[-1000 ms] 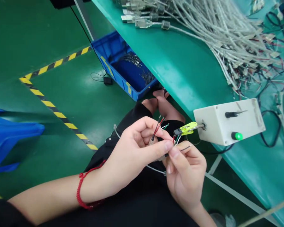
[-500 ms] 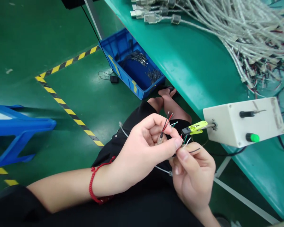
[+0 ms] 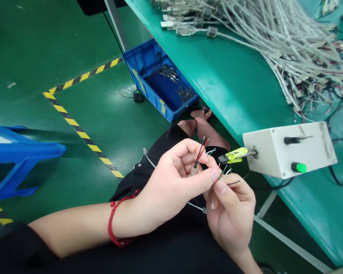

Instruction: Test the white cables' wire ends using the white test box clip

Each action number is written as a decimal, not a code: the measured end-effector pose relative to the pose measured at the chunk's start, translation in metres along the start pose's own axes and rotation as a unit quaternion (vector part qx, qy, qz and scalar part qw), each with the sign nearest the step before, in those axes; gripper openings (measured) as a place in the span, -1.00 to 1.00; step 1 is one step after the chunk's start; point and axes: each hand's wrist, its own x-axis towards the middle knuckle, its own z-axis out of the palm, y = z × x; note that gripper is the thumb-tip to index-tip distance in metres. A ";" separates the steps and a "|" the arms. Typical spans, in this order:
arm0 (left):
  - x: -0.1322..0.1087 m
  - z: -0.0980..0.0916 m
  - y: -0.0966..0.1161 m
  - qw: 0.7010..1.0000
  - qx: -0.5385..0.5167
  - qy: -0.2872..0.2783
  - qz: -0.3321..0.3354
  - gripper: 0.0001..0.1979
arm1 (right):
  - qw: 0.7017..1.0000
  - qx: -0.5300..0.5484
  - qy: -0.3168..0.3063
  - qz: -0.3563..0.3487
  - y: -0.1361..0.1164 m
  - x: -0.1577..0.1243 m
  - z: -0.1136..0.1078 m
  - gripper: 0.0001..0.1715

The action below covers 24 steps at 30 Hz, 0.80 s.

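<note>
At far left, a blue plastic stool (image 3: pixel 20 152) is cut off by the frame, and yellow-and-black hazard tape (image 3: pixel 82 118) runs across the green floor toward a blue crate (image 3: pixel 137 72) holding small bundles of wire (image 3: pixel 167 72). The person's left hand (image 3: pixel 171 179), a red cord bracelet (image 3: pixel 114 220) at its wrist, is curled nearly closed around a clear-sheathed cable (image 3: pixel 193 171), with red and black wires (image 3: pixel 201 150) sticking up past the fingers. The fingers hide part of the cable. Just right, the right hand (image 3: pixel 231 217) pinches thin wires (image 3: pixel 224 172) between thumb and forefinger (their exact colours are hard to make out at this size). A yellow-green clip (image 3: pixel 233 156) sits just beyond them, near but not clearly touching, its lead running to a white box (image 3: pixel 274 156) with a green button (image 3: pixel 298 167). Bundled USB cables (image 3: pixel 274 38) lie heaped on the teal bench (image 3: pixel 231 76), running off the top edge.
</note>
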 end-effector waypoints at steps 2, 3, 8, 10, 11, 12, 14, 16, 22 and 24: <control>0.000 0.000 0.000 1.000 0.000 0.001 0.000 -0.72 | 1.000 0.003 -0.002 0.001 0.000 0.000 0.000 -0.85; 0.000 0.000 -0.001 1.000 0.001 0.001 0.000 -0.72 | 1.000 0.005 -0.004 0.002 0.000 0.001 0.000 -0.85; 0.000 0.000 -0.001 1.000 0.010 -0.001 0.001 -0.73 | 1.000 0.019 -0.008 0.012 0.002 0.003 -0.002 -0.90; 0.000 -0.001 -0.001 1.000 0.015 0.001 0.006 -0.74 | 0.999 0.030 -0.023 0.025 0.005 0.004 -0.003 -0.91; 0.000 -0.001 -0.001 1.000 0.018 0.003 0.009 -0.75 | 0.998 0.037 -0.033 0.034 0.007 0.005 -0.004 -0.88; 0.000 -0.001 -0.001 1.000 0.022 0.004 0.011 -0.75 | 0.997 0.046 -0.044 0.042 0.009 0.006 -0.005 -0.84; 0.000 -0.001 -0.001 1.000 0.028 0.005 0.008 -0.75 | 0.995 0.065 -0.061 0.054 0.013 0.007 -0.006 -0.73; 0.000 -0.001 -0.001 0.999 0.032 0.007 -0.001 -0.75 | 0.992 0.083 -0.068 0.061 0.015 0.008 -0.007 -0.65; 0.001 -0.001 -0.001 0.999 0.034 0.005 -0.017 -0.71 | 0.988 0.115 -0.064 0.084 0.017 0.007 -0.007 -0.81; 0.000 -0.001 -0.001 0.999 0.033 0.004 -0.020 -0.70 | 0.986 0.124 -0.063 0.089 0.017 0.006 -0.007 -0.78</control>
